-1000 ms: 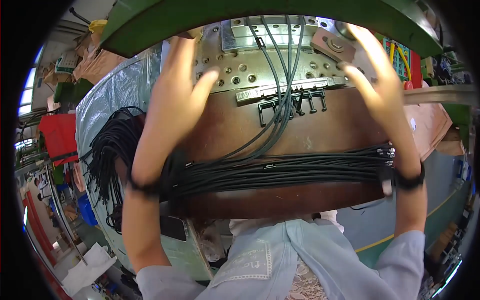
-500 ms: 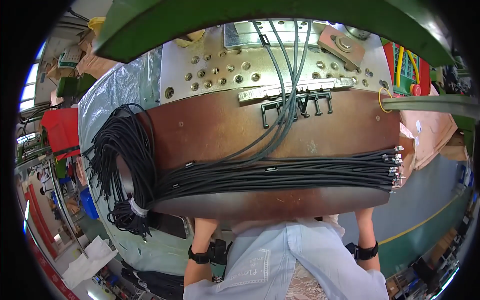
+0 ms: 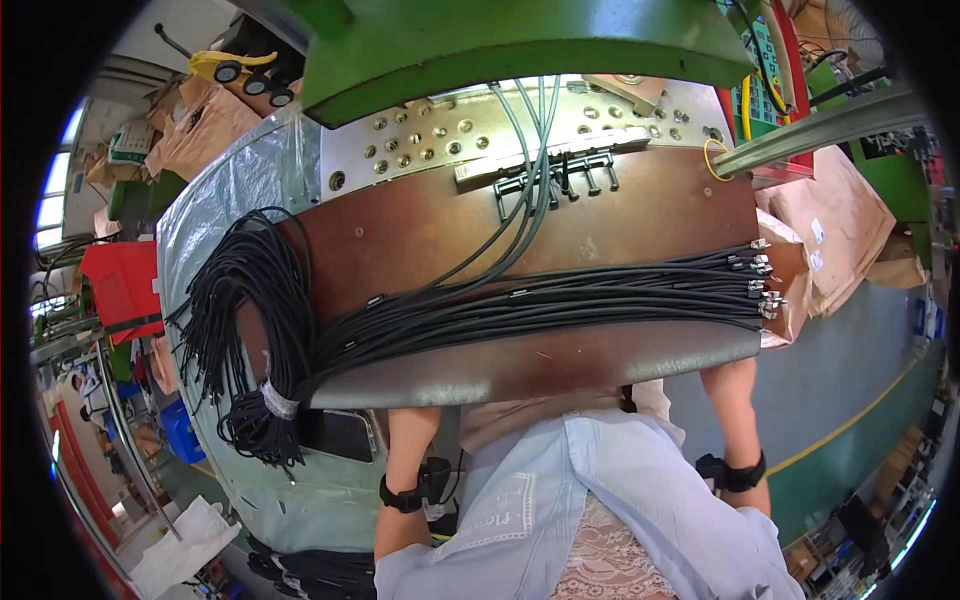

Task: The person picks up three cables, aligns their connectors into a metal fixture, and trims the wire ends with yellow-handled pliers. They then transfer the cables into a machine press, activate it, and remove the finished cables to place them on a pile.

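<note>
A brown board (image 3: 420, 235) lies across the front of the machine. My left forearm (image 3: 412, 440) and right forearm (image 3: 735, 400), both with black wrist straps, reach under its near edge, so both hands are hidden beneath it. Along the board runs a bundle of black cables (image 3: 560, 300), with metal terminals (image 3: 768, 300) at its right end. On the left the bundle bends into a thick loop (image 3: 255, 270), bound by a whitish tie (image 3: 278, 402). Several cables rise from the board to the machine, passing over a black toothed bracket (image 3: 560, 185).
A green machine beam (image 3: 520, 60) overhangs a holed metal plate (image 3: 400, 150). To the right, a metal bar (image 3: 820, 130) juts in near brown paper (image 3: 830, 240). A phone (image 3: 340, 435) lies by the board's near left edge. A red bin (image 3: 120, 285) stands left.
My view has shifted, so the board and cables sit higher in the picture and more of the green beam shows. Both forearms still reach under the board; the cables look unmoved on it.
</note>
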Available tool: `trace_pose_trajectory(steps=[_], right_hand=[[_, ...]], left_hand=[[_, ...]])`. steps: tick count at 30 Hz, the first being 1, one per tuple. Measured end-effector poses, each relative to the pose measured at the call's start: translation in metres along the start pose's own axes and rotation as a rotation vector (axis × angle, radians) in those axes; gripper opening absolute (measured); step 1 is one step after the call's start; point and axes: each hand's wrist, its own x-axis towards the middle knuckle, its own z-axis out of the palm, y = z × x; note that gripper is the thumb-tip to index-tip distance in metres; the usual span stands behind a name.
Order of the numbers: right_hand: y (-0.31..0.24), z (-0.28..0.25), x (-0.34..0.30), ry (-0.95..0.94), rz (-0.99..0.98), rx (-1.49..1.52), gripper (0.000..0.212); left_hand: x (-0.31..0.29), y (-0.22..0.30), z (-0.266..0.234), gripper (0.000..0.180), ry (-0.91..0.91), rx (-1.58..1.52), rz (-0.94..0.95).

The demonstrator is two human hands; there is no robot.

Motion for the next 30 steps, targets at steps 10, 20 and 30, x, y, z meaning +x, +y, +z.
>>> trace_pose_trajectory(steps=[10, 20, 30], right_hand=[[-0.159, -0.118, 0.098, 0.402, -0.864, 0.306, 0.028], [-0.045, -0.112, 0.089, 0.536, -0.587, 0.331, 0.021], [-0.030, -0.055, -0.013, 0.600, -0.824, 0.368, 0.027]], left_hand=[[0.069, 0.184, -0.037, 0.058, -0.498, -0.367, 0.790], [0.072, 0.105, -0.073, 0.076, 0.066, 0.631, 0.418], [0.089, 0.080, -0.110, 0.023, 0.063, -0.133, 0.160]])
